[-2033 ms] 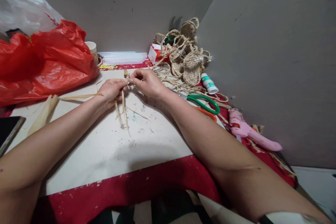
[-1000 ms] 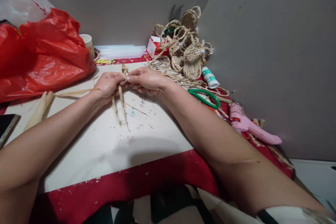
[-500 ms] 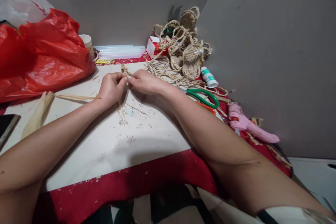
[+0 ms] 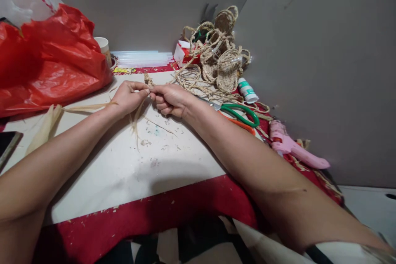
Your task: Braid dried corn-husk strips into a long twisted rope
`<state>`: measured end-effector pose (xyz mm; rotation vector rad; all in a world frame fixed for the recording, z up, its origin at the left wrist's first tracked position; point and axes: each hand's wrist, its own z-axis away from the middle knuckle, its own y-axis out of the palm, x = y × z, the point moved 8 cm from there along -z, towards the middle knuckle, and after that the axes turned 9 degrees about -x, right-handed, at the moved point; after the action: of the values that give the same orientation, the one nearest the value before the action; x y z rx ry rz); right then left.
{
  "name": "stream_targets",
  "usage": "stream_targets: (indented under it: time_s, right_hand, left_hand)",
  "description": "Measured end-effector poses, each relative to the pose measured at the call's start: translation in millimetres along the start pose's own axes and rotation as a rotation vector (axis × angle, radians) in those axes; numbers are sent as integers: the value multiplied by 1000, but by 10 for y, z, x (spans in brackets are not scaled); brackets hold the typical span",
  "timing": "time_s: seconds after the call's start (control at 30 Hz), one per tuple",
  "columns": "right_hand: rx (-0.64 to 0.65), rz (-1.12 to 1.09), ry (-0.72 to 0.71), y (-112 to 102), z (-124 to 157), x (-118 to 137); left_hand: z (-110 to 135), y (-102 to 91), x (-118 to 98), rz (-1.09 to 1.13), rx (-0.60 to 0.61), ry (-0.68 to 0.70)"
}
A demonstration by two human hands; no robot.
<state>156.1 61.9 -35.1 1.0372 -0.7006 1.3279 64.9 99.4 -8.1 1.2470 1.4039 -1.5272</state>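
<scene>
My left hand [image 4: 129, 95] and my right hand [image 4: 170, 98] meet fingertip to fingertip over the white board. Both are pinched on a thin braid of dried straw-coloured husk [image 4: 148, 79], whose knobbly end sticks out beyond the fingers. The part between the fingertips is hidden. Loose husk strands [image 4: 135, 126] hang below my left hand. A long dry strip [image 4: 89, 107] passes by my left wrist, and a wider pale husk [image 4: 45, 130] lies on the board beside my left forearm.
Braided cord and woven coils [image 4: 227, 68] are heaped at the back right. Green-handled scissors [image 4: 243, 114], an orange handle, a white-and-green bottle [image 4: 247, 90] and a pink glue gun [image 4: 286, 142] lie along the right. A red plastic bag [image 4: 58, 64], paper cup [image 4: 103, 47] and clear sticks [image 4: 142, 58] stand behind.
My right hand has rolled, so its curled lower fingers and palm side now show. My left fingers have straightened a little, and the hanging strands have swung left.
</scene>
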Motion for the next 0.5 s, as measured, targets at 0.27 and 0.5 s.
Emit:
stream_targets:
  time_s: [0.27, 0.5]
  right_hand:
    - [-212, 32, -88, -12, 19, 14]
    - [-163, -33, -67, 8, 31, 10]
  left_hand:
    - [-39, 69, 72, -27, 145, -76]
    - [115, 62, -187, -250, 121, 85]
